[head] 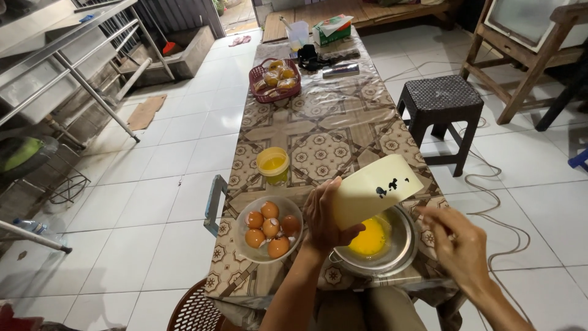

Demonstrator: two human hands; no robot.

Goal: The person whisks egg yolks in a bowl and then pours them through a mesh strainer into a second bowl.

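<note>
Cream carton (375,189), clamped in left hand (323,216) grip, tilts over metal bowl (401,254) near table edge; right hand (458,242) open.

head cam | looks down, forward | close over table (331,132)

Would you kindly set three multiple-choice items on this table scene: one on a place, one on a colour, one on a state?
1. The bowl of eggshells lies where, from the metal bowl?
A. left
B. right
C. inside it

2. The liquid in the metal bowl is
A. white
B. yellow
C. brown

3. The pale carton in the left hand is
A. flat on the table
B. upright
C. tilted over the metal bowl

Answers: 1 A, it sits beside the person's left arm; 2 B, beaten egg colour; 3 C, held slanted above it.
</note>
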